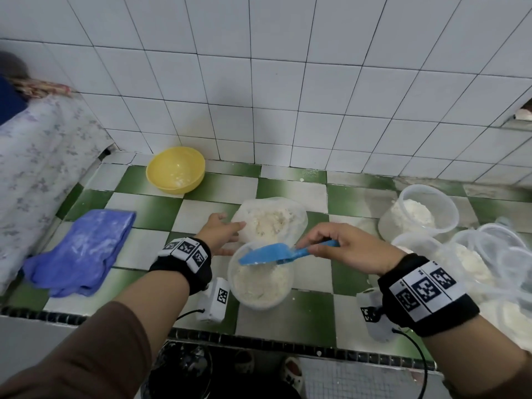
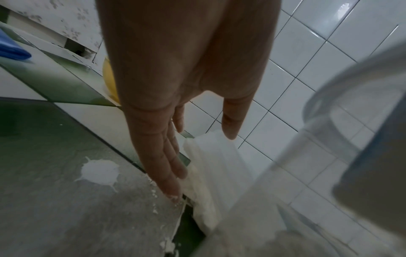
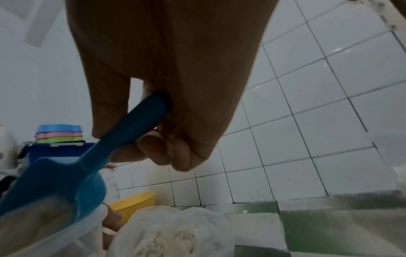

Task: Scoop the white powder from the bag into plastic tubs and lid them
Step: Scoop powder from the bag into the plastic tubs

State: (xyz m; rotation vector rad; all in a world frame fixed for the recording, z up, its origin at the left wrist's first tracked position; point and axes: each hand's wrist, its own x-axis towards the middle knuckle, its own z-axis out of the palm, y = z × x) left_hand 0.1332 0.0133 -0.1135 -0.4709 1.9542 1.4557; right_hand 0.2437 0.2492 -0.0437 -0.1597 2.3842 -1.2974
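Note:
A clear plastic bag (image 1: pixel 270 218) of white powder lies open on the green-and-white tiled counter. In front of it stands a clear plastic tub (image 1: pixel 260 279) partly filled with powder. My right hand (image 1: pixel 342 246) grips the handle of a blue scoop (image 1: pixel 266 254), whose bowl hangs over the tub's rim, tipped downward. In the right wrist view the scoop (image 3: pixel 72 172) sits above the tub (image 3: pixel 44 231) with the bag (image 3: pixel 171 233) beyond. My left hand (image 1: pixel 223 233) is flat with straight fingers against the bag's left side; its fingertips (image 2: pixel 175 189) touch the bag (image 2: pixel 208 173).
A yellow bowl (image 1: pixel 175 169) sits by the tiled wall at the back. A blue cloth (image 1: pixel 83 250) lies at the left. At the right stand another tub with powder (image 1: pixel 420 213) and stacked clear tubs and lids (image 1: pixel 489 254). Spilled powder (image 2: pixel 100 172) dots the counter.

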